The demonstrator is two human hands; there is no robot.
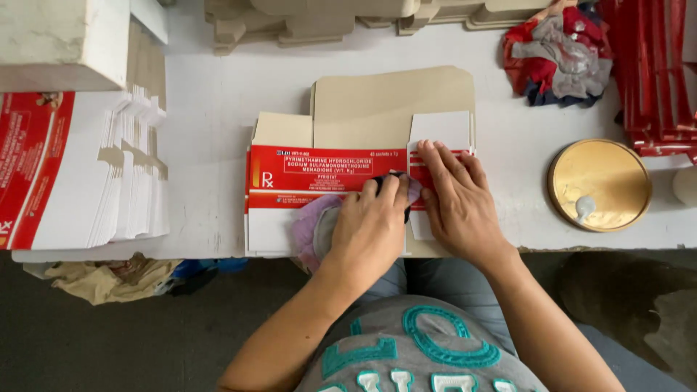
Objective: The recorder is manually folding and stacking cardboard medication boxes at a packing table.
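A flat, unfolded carton [327, 174] in red and white, with plain beige flaps at the back, lies on the white table [210, 109] in front of me. My left hand [370, 225] is closed on a crumpled pale purple and grey cloth [314, 226] and presses it onto the carton's red panel. My right hand [457, 199] lies flat, fingers spread, on the carton's right white flap, beside the left hand.
A fanned stack of the same flat cartons [80, 170] lies at the left. A round gold lid with a white blob [599, 185] sits at the right. A rag pile [559, 51] and red packs [653, 72] are at the back right, beige cardboard pieces [327, 18] behind.
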